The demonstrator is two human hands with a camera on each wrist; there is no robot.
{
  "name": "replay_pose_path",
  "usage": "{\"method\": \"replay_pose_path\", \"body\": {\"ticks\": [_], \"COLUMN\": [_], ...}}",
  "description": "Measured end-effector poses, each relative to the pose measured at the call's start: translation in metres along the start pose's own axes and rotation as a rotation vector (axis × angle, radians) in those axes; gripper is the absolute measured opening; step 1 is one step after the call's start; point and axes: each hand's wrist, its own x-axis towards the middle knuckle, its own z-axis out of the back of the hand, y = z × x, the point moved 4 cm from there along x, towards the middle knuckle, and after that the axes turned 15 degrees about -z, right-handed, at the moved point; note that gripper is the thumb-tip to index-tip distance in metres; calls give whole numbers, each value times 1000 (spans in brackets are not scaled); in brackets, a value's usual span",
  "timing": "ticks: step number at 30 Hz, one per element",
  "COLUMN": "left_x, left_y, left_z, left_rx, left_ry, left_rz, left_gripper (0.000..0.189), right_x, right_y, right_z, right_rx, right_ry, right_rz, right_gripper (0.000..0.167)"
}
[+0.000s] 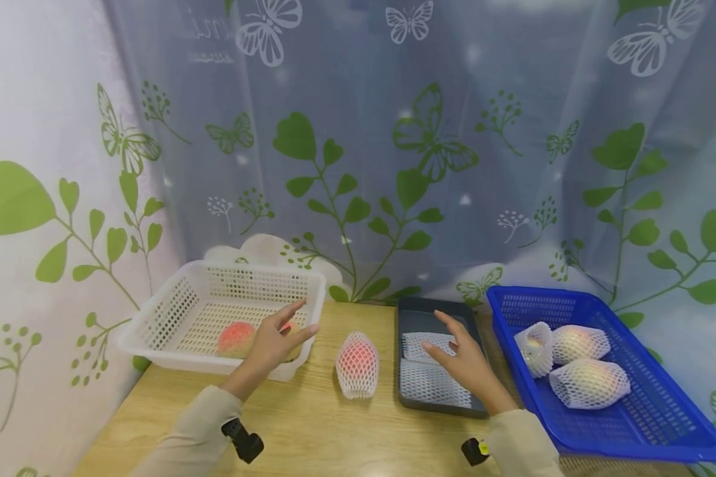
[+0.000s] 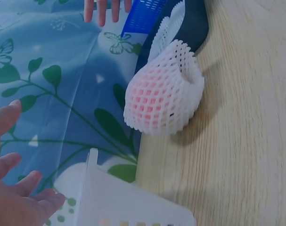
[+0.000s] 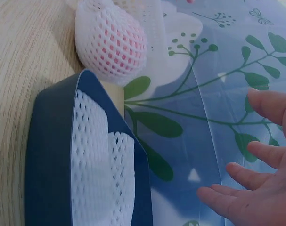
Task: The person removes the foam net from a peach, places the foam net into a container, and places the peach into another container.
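My left hand (image 1: 270,343) hovers over the right end of a white plastic basket (image 1: 149,351), its fingers spread and holding nothing. In that basket lies a reddish fruit (image 1: 236,338), and another is partly hidden behind the hand. On the table between my hands stands a pinkish-red fruit in a white foam net (image 1: 358,368), touched by neither hand; the left wrist view shows the net's open end. Above a dark grey tray (image 1: 408,394) my right hand (image 1: 468,361) is held with fingers extended. Flat white foam nets (image 1: 432,384) lie inside the tray.
At the right, a blue plastic basket (image 1: 656,421) holds several pale yellow-pink fruits in foam nets (image 1: 591,384). The wooden table (image 1: 310,437) runs beneath everything. A curtain printed with leaves and butterflies (image 1: 358,199) hangs behind the containers.
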Motion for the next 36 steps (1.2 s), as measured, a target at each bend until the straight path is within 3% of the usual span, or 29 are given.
{"method": "replay_pose_path", "body": {"ticks": [14, 36], "left_x": [-11, -11], "left_y": [5, 2], "left_z": [16, 10], "left_rx": [-28, -20], "left_ry": [-17, -27], "left_rz": [19, 35], "left_gripper": [69, 68], "right_x": [-10, -8], "right_y": [-10, -17], "right_z": [13, 10], "right_rx": [-29, -12], "right_ry": [-20, -11], "right_rz": [-7, -26], "right_gripper": [70, 70]}}
